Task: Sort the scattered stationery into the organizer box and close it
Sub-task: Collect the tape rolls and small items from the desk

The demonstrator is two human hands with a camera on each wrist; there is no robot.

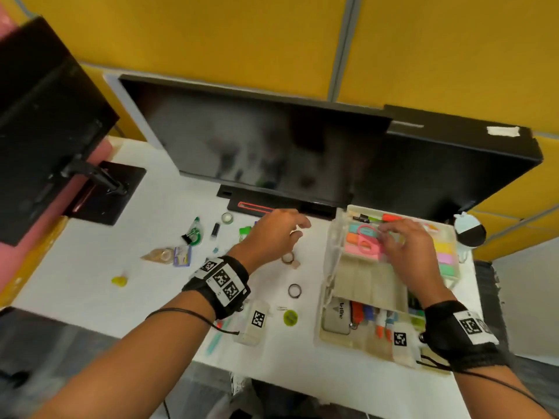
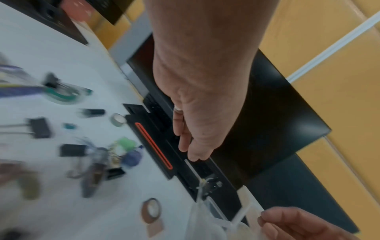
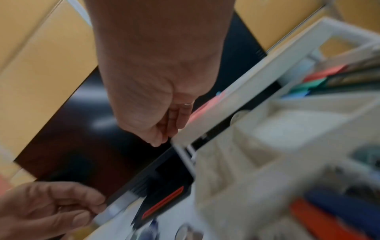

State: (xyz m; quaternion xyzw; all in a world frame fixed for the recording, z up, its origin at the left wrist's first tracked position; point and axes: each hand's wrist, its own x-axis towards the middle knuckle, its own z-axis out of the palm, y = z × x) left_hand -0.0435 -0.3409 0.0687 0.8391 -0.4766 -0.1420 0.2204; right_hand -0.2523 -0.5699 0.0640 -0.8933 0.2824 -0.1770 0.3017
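Observation:
The open translucent organizer box (image 1: 329, 252) stands at the desk's right, its top tray full of pastel highlighters. Pink scissors (image 1: 367, 240) lie across that tray. My right hand (image 1: 384, 231) reaches over the tray, and its curled fingertips pinch the scissors' handle loop. In the right wrist view that hand (image 3: 162, 138) curls at the box rim (image 3: 226, 113). My left hand (image 1: 298, 228) hovers over the desk left of the box, fingers relaxed and holding nothing (image 2: 191, 154). Scattered tape rolls (image 1: 288, 257) (image 1: 295, 290) (image 2: 152, 209) lie below it.
A binder clip (image 1: 187, 238), a green tape dispenser (image 1: 196, 232), a small bag (image 1: 160, 254), a yellow piece (image 1: 119, 280) and a tagged white box (image 1: 254, 323) lie on the white desk. A dark monitor (image 1: 272, 146) stands close behind, and a second one (image 1: 45, 116) at the left.

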